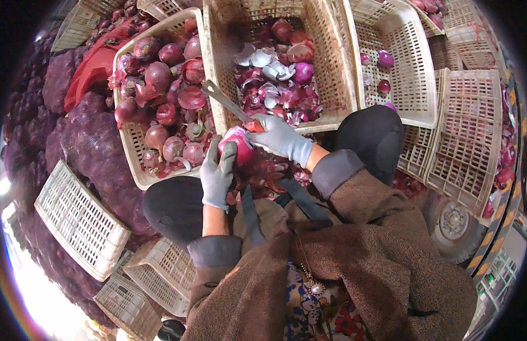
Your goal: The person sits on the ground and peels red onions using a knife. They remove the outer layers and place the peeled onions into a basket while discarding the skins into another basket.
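Observation:
My left hand, in a pale knit glove with darkened fingertips, grips a partly peeled red onion above my lap. On the onion's right side is my right hand, also gloved, closed on the red handle of a knife whose metal blade points up and left. The blade crosses the rims between two plastic crates. The left crate holds several unpeeled red onions. In the middle crate lie onion skins and a peeled onion.
A white crate at upper right holds several peeled onions. Mesh sacks of onions fill the left side. Crates stand at right beside a wheel; another crate leans on the sacks.

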The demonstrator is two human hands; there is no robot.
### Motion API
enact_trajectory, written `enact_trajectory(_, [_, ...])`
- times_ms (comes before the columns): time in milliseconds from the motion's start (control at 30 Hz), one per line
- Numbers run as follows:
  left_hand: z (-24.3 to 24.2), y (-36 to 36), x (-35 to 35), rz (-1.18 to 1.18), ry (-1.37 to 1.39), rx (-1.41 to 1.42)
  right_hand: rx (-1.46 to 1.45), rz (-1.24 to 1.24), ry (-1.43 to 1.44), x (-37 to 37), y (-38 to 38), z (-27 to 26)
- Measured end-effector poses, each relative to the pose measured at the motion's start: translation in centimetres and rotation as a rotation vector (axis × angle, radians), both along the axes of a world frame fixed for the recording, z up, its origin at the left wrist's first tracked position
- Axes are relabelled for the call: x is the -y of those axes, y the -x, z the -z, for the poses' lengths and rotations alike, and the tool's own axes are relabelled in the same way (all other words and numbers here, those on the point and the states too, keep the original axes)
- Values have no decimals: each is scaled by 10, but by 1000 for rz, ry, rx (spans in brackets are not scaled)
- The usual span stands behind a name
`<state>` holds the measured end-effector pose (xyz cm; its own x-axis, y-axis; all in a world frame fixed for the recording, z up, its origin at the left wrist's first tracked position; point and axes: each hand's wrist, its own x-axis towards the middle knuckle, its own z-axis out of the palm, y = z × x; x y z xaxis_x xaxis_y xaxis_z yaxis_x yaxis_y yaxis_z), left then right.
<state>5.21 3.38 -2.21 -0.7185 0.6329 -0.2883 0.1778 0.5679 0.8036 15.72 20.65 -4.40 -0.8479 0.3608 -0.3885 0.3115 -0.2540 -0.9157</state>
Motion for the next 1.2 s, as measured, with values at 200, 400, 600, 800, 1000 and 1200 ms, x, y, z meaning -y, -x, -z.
enact_trajectory(200, [7, -9, -1, -5, -96, 95, 84, -32, -417, 2, -2, -19])
enact_trajectory(400, [12, -7, -3, 26, 57, -18, 97, -135, -627, 1, -1, -33])
enact_trajectory(600, [18, -2, 4, 8, 9, -8, 102, -132, -600, 8, 1, -26])
enact_trajectory(800, [7, -13, -1, -127, -17, 317, 273, -137, -375, -18, 3, -26])
enact_trajectory(1000, [4, -3, -12, 81, 42, -24, 182, -123, -614, -13, -3, -11])
enact_trajectory(1200, [12, 6, -17, 37, -16, -295, 212, -209, -637, -27, 3, 5])
